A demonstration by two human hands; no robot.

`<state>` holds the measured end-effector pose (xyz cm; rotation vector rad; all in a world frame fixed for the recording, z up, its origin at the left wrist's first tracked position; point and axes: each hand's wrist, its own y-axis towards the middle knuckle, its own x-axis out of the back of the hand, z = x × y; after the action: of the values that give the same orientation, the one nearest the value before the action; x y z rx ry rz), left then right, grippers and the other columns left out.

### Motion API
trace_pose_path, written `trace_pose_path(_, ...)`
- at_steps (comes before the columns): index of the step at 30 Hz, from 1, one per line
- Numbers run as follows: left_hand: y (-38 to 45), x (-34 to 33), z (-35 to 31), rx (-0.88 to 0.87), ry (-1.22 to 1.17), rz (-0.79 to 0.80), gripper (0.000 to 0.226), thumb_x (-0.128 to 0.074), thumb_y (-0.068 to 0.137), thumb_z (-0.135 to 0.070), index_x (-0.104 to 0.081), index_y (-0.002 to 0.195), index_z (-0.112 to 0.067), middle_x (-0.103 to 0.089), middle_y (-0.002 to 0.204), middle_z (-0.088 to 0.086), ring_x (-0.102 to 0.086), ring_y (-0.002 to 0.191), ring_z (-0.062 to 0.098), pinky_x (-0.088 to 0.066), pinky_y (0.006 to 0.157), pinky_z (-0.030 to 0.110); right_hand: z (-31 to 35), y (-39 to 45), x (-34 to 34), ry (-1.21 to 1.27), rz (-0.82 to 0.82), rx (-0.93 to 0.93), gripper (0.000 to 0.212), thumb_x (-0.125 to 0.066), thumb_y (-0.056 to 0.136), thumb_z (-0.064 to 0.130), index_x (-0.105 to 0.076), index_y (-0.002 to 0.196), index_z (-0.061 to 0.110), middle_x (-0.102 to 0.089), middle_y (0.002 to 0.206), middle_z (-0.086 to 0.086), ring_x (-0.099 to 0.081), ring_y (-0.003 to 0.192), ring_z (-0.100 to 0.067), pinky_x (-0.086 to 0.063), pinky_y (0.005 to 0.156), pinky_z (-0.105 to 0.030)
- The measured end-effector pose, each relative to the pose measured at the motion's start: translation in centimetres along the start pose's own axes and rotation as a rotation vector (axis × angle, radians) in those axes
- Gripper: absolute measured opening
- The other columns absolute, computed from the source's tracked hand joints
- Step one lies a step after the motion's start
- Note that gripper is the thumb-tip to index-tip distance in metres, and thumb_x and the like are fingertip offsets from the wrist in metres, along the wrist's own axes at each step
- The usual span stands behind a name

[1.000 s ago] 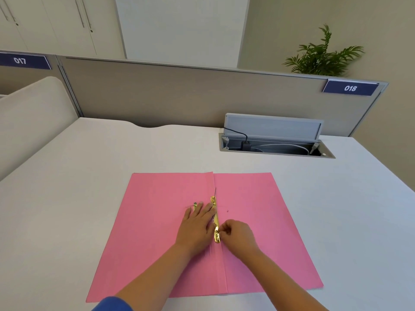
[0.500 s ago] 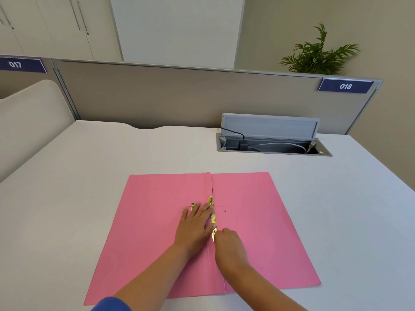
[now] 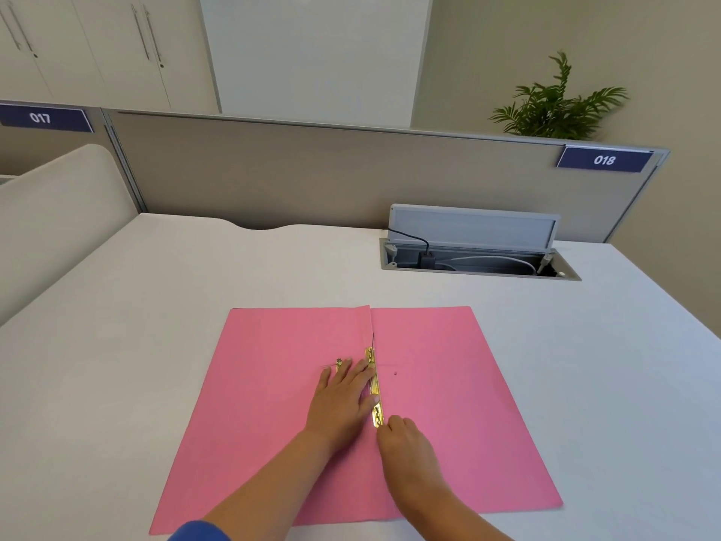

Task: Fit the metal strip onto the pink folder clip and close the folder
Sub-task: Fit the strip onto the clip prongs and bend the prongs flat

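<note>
Metal strip [image 3: 375,386] lies along the pink folder [image 3: 448,404] spine. Our left hand [image 3: 343,396] presses flat and open just beside it; right hand [image 3: 402,439] fingertips touch its near end, pinch unclear. We judge it thin, springy, slippery: hold the ends.

1. The counter [image 3: 156,326] lies bare left and right of the pink folder [image 3: 448,404], giving open passage on both sides.
2. Behind the folder, bare counter runs back to the partition [image 3: 273,177].
3. At the back right, an open cable box [image 3: 476,251] with its raised lid blocks that corner.
4. A curved side panel [image 3: 50,212] closes the far left edge.
</note>
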<state>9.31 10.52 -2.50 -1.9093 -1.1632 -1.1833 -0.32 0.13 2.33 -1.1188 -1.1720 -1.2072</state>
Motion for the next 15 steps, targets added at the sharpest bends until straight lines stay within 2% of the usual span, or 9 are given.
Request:
trace_pose_path(1, 0.0, 0.0, 0.0, 0.000, 0.004, 0.000, 0.053, -0.034, 0.095, -0.044, -0.026, 0.146, -0.033, -0.018, 0.159, -0.014, -0.007, 0.148, 0.012, 0.001, 0.119, 0.038, -0.5, 0.0, -0.1, 0.013, 0.016, -0.015, 0.046, -0.090, 0.000, 0.021, -0.061, 0.034, 0.009, -0.054, 0.036, -0.004, -0.054, 0.033, -0.009, -0.033, 0.028, -0.016)
trace_pose_path(2, 0.0, -0.1, 0.1, -0.001, 0.009, -0.001, 0.053, -0.034, 0.095, -0.044, -0.026, 0.146, -0.033, -0.018, 0.159, -0.014, -0.007, 0.148, 0.012, 0.001, 0.120, 0.039, -0.8, -0.1, -0.1, 0.024, 0.047, -0.019, 0.040, -0.091, 0.013, 0.023, -0.066, 0.042, 0.011, -0.059, 0.044, -0.002, -0.059, 0.041, -0.010, -0.038, 0.034, -0.017)
trace_pose_path(3, 0.0, -0.2, 0.0, -0.005, 0.015, -0.003, 0.053, -0.033, 0.095, -0.045, -0.025, 0.146, -0.033, -0.018, 0.159, -0.014, -0.006, 0.148, 0.012, 0.001, 0.120, 0.039, -1.5, -0.1, 0.3, 0.074, 0.090, 0.001, 0.028, -0.089, 0.038, 0.023, -0.072, 0.057, 0.014, -0.066, 0.060, -0.001, -0.065, 0.058, -0.013, -0.045, 0.046, -0.020)
trace_pose_path(4, -0.1, -0.2, 0.0, -0.010, 0.022, -0.005, 0.053, -0.032, 0.095, -0.045, -0.025, 0.146, -0.033, -0.018, 0.159, -0.014, -0.006, 0.149, 0.012, 0.001, 0.120, 0.039, -2.1, 0.3, 0.3, 0.166, 0.094, -0.002, 0.014, -0.077, 0.065, 0.022, -0.075, 0.077, 0.016, -0.070, 0.080, -0.003, -0.067, 0.079, -0.018, -0.048, 0.062, -0.024)
trace_pose_path(5, -0.1, -0.3, 0.0, -0.015, 0.028, -0.008, 0.053, -0.031, 0.095, -0.045, -0.025, 0.146, -0.033, -0.018, 0.159, -0.014, -0.006, 0.149, 0.012, 0.001, 0.120, 0.039, -2.9, 1.0, 0.3, 0.274, 0.120, -0.039, 0.017, -0.063, 0.081, 0.022, -0.074, 0.093, 0.017, -0.070, 0.094, -0.004, -0.064, 0.092, -0.020, -0.047, 0.074, -0.027)
trace_pose_path(6, -0.1, -0.3, 0.0, -0.018, 0.034, -0.013, 0.052, -0.030, 0.095, -0.045, -0.025, 0.146, -0.033, -0.018, 0.159, -0.014, -0.006, 0.149, 0.012, 0.001, 0.120, 0.039, -3.5, 1.6, 0.3, 0.389, 0.114, -0.090, 0.022, -0.058, 0.085, 0.025, -0.073, 0.099, 0.018, -0.071, 0.100, -0.003, -0.063, 0.097, -0.019, -0.046, 0.079, -0.027)
trace_pose_path(8, -0.2, -0.4, 0.2, -0.019, 0.040, -0.029, 0.051, -0.029, 0.096, -0.045, -0.027, 0.146, -0.033, -0.018, 0.159, -0.014, -0.006, 0.149, 0.012, 0.001, 0.120, 0.039, -4.4, 3.3, 0.8, 0.525, 0.080, -0.180, 0.025, -0.061, 0.085, 0.031, -0.073, 0.103, 0.017, -0.073, 0.102, -0.001, -0.064, 0.095, -0.016, -0.047, 0.082, -0.024)
trace_pose_path(11, -0.2, -0.5, 0.2, -0.021, 0.044, -0.033, 0.051, -0.027, 0.096, -0.045, -0.027, 0.146, -0.032, -0.018, 0.159, -0.014, -0.006, 0.149, 0.012, 0.001, 0.120, 0.039, -5.0, 5.8, 1.4, 0.823, 0.086, -0.291, 0.028, -0.063, 0.087, 0.021, -0.067, 0.112, 0.009, -0.070, 0.107, -0.005, -0.061, 0.093, -0.013, -0.045, 0.083, -0.021)
trace_pose_path(15, -0.2, -0.7, 0.2, -0.019, 0.047, -0.030, 0.053, -0.024, 0.097, -0.045, -0.022, 0.148, -0.033, -0.015, 0.160, -0.015, -0.003, 0.149, 0.012, 0.003, 0.120, 0.039, -5.3, 8.9, 1.3, 1.017, 0.101, -0.362, 0.033, -0.060, 0.089, 0.008, -0.060, 0.122, 0.005, -0.059, 0.091, -0.003, -0.054, 0.087, -0.014, -0.044, 0.077, -0.020)
